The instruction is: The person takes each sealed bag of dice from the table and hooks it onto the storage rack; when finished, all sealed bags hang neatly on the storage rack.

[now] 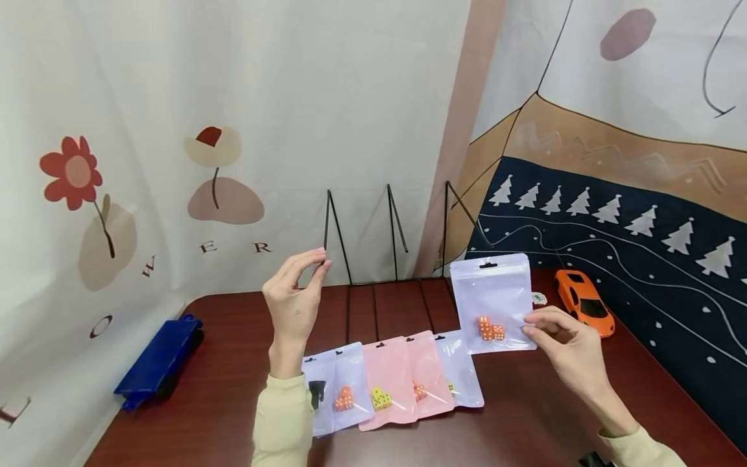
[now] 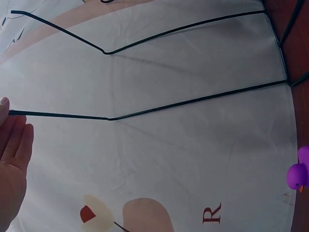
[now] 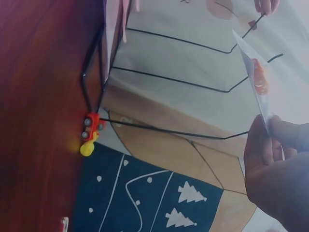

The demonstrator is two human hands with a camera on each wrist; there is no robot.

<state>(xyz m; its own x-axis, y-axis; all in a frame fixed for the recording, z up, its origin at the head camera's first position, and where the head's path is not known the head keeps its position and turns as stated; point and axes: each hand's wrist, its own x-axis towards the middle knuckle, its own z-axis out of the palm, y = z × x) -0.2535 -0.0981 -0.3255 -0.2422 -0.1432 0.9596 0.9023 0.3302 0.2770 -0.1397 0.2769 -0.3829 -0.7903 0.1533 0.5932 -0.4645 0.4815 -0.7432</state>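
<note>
My left hand pinches the front tip of the leftmost prong on a black wire display rack. In the left wrist view its fingertips meet the thin wire. By its right edge, my right hand pinches a lavender zip pouch, held upright in front of the rack's right side. Orange dice show through its clear front, and a dark hanging slot is near its top. In the right wrist view this pouch is seen almost edge-on, close to the prong ends.
Overlapping lavender pouches and pink pouches sit in a row below the rack, several with dice inside. A blue tray-like object is at left, an orange toy car at right. A purple duck and red toy vehicle are near the rack.
</note>
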